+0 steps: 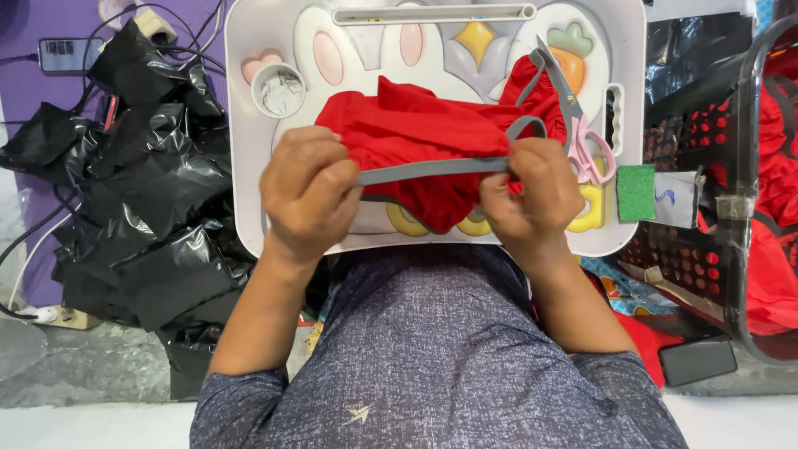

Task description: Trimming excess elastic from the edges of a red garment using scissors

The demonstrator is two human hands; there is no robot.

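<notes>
While the camera looks straight down, the nearest thing is the person's own blue-grey speckled shirt (432, 357), with both forearms running up from it. Left hand (309, 193) has its grip closed, pinching one end of a grey elastic band (432, 169), and the right hand (529, 193) is clamped on the other end, so the band runs pretty much taut and level between the two fists. That band is attached to a red garment (420, 137), bunched up just past the knuckles and lying on a white lap desk (249, 150) with cartoon paw and carrot shapes moulded into it.

Bit further out on the desk, pink-handled scissors (582, 137) lie right beside the red cloth on the right, blades pointing away from the person. A round cup recess (278, 90) sits off to the left of the cloth, can't really tell what's inside it.

Off the desk: a green sponge (636, 193) is just at the right edge, a black crate with red cloth (769, 166) is beyond that, and a big heap of black plastic bags (141, 191) is on the left, with a power strip (66, 54) near the far corner.
</notes>
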